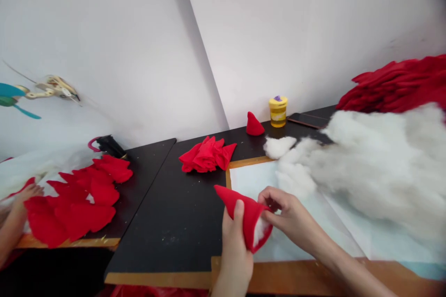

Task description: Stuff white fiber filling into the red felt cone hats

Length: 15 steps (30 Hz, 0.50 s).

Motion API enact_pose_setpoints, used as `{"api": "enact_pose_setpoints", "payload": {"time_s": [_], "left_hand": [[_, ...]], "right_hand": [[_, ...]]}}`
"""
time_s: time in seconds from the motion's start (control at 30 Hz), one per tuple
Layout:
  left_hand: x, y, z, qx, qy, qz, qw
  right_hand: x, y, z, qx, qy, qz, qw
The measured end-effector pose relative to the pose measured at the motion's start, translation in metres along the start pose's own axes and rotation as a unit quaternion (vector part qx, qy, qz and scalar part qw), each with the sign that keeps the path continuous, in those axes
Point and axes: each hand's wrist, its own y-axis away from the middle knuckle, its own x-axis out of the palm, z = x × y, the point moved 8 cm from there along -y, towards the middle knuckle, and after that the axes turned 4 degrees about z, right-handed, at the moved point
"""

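A red felt cone [244,211], shaped like a small pointed hat, is held over the table edge with its tip toward the upper left. White stuffing [261,231] shows inside its open end, which faces the lower right. My left hand [235,236] wraps around the cone from below, thumb along its side. At the rim, my right hand [284,211] pinches the red edge between bent fingers. A large heap of white fibre stuffing [376,162] lies to the right, with a small loose tuft [278,146] behind my right hand.
Red cones lie in a small pile [208,154], and one stands [254,124] beside a yellow tub [278,112]. A phone [308,120] lies near the wall. More red pieces [397,83] are stacked far right. Leftward, another person's hand [31,192] is near red cones [80,199].
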Motion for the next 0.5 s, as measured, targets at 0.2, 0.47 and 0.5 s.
{"api": "enact_pose_setpoints", "payload": {"time_s": [0.2,0.47,0.5], "left_hand": [[-0.008,0.008,-0.003,-0.003,-0.051,0.004,0.999],[-0.048,0.037,-0.022,-0.010,-0.182,-0.008,0.983],[-0.065,0.047,-0.027,-0.027,-0.188,-0.041,0.981]], "right_hand": [[0.001,0.011,0.003,-0.077,0.074,-0.025,0.994],[0.050,0.030,0.019,-0.117,0.101,0.104,0.982],[0.055,0.035,0.019,-0.118,0.089,0.152,0.977]]}}
